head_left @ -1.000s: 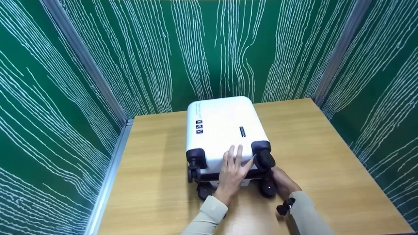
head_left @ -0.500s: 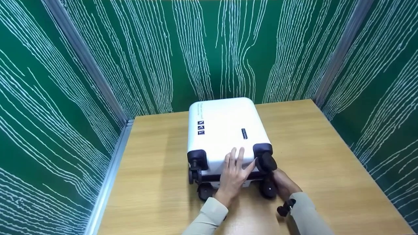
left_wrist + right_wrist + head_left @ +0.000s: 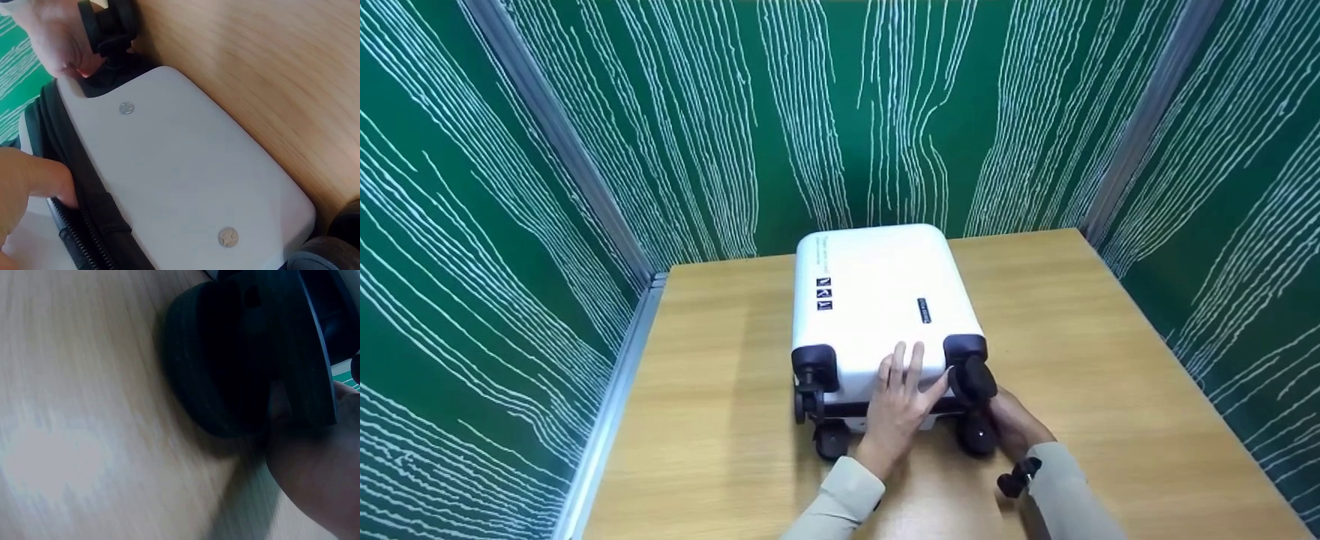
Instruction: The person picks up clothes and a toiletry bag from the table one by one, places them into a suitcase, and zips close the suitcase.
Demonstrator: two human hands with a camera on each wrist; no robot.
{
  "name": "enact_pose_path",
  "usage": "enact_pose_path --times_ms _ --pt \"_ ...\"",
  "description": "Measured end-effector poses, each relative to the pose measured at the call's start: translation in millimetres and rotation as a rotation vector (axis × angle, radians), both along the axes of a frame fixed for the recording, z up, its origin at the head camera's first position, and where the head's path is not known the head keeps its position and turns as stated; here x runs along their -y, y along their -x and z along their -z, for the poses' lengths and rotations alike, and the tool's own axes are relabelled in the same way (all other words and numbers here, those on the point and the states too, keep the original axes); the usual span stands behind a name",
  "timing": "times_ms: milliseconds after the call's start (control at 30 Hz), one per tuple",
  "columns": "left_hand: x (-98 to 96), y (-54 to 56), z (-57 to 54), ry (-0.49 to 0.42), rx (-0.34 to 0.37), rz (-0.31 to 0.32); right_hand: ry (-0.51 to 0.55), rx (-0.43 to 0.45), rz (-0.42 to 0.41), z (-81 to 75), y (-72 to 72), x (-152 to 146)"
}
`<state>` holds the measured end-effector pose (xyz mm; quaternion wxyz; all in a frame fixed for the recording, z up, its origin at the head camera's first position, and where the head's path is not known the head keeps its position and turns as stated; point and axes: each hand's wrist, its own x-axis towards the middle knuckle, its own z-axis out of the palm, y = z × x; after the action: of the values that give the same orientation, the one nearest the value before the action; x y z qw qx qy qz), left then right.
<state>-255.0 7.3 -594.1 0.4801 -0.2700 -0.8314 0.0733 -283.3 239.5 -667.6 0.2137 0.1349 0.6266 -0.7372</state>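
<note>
A white hard-shell suitcase [image 3: 877,277] lies flat on the wooden table, its wheeled end facing me. My left hand [image 3: 898,412] rests on that end, fingers spread over the upper edge and thumb beside the upper right wheel [image 3: 979,379]. In the left wrist view, one of its digits presses at the black zipper [image 3: 84,225] that runs round the case. Behind the lower right wheel [image 3: 976,435] is my right hand [image 3: 1016,421], at the suitcase's right side; its fingers are mostly hidden. A dark wheel [image 3: 219,365] fills much of the right wrist view, close to that hand.
The wooden table [image 3: 1110,360] extends around the suitcase on both sides. Green panels [image 3: 885,112] with white wavy lines enclose it at the back and sides, joined by grey metal posts. A small black device [image 3: 1018,478] sits on my right wrist.
The suitcase has shifted slightly to the right and nearer in the head view, both hands moving along with it. The upper right wheel has swivelled a little.
</note>
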Motion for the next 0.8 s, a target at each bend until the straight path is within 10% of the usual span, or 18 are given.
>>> enact_pose_path --times_ms 400,800 --pt "0.7 -7.5 -1.6 0.009 0.046 -0.031 -0.024 -0.023 -0.039 -3.5 3.0 -1.7" --pt "7.2 -30.8 -24.4 -0.069 0.366 0.058 -0.018 0.007 -0.023 -2.6 5.4 -2.2"
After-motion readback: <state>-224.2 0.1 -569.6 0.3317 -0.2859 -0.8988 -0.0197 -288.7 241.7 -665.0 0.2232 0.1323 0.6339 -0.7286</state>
